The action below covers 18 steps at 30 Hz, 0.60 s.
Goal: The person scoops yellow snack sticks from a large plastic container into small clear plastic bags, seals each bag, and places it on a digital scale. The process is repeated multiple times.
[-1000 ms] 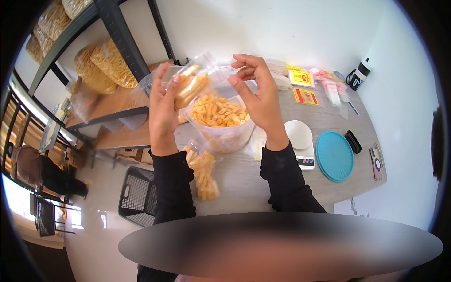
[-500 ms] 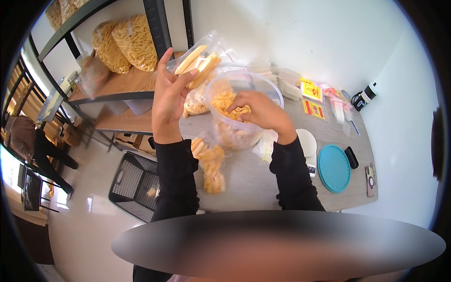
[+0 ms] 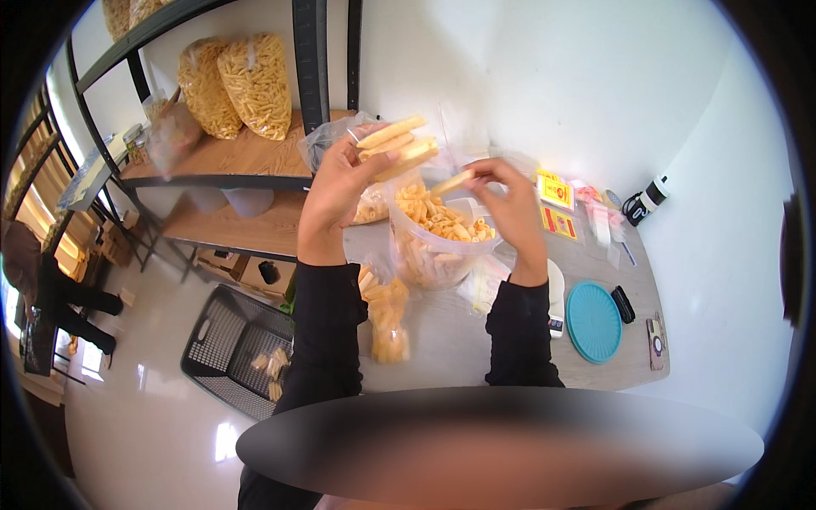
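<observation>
Snack sticks [image 3: 391,323] lie bagged below centre, pale pieces [image 3: 273,363] in crate [image 3: 225,331] lower left; mid-frame tub [image 3: 433,265] holds plenty loose. Left hand [image 3: 338,189], upper centre, curls fingers around small bunch [image 3: 415,153]; right hand [image 3: 515,204], angled leftward above tub, pinches single stick [image 3: 452,183] between thumb and fingertips.

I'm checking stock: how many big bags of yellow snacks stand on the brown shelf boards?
2: the left bag and the right bag, side by side on the upper brown board. Others may be hidden behind.
</observation>
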Tool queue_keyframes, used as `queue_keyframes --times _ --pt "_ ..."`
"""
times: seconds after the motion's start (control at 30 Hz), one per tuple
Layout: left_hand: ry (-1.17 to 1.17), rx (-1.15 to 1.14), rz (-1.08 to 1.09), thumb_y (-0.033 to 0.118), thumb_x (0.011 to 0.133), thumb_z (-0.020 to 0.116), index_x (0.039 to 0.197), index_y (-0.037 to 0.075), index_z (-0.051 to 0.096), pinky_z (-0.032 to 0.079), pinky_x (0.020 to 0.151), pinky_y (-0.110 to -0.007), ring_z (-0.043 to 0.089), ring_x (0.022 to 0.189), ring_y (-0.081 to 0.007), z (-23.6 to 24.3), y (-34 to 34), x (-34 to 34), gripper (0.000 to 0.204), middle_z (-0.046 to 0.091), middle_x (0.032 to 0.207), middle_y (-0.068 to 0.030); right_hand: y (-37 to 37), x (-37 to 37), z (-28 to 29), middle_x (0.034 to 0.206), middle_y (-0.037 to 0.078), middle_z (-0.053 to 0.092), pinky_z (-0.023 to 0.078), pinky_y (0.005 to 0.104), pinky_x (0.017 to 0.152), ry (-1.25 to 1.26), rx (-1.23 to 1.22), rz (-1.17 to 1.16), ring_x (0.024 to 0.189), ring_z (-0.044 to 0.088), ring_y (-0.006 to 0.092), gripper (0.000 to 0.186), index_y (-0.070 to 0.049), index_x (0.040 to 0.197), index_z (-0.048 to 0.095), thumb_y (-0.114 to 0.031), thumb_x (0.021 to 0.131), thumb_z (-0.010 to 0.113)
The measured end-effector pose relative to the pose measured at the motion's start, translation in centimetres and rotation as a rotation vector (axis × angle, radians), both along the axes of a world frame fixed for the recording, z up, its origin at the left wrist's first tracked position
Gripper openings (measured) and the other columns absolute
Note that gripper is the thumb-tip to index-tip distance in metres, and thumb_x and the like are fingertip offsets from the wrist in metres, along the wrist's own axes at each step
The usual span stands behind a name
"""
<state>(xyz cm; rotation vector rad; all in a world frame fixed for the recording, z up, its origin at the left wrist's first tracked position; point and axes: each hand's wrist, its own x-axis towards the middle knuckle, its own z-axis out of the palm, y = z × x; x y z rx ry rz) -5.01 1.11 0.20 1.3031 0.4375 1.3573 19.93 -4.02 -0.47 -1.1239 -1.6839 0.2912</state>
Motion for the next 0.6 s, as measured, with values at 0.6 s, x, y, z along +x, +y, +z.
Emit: queue_keyframes --times 0.6 --pt "0.096 -0.084 -0.170 0.004 0.093 0.066 0.141 0.001 0.051 0.053 0.094 -0.031 0.062 0.115 -0.0188 -0.6 0.2 3.3 0.050 0.062 0.127 -0.0144 -0.3 1.8 0.6 0.102 0.006 0.067 0.051 0.0247 0.084 0.635 0.106 0.098 0.092 0.062 0.0110 0.024 0.000 0.116 0.062 -0.006 0.095 0.071"
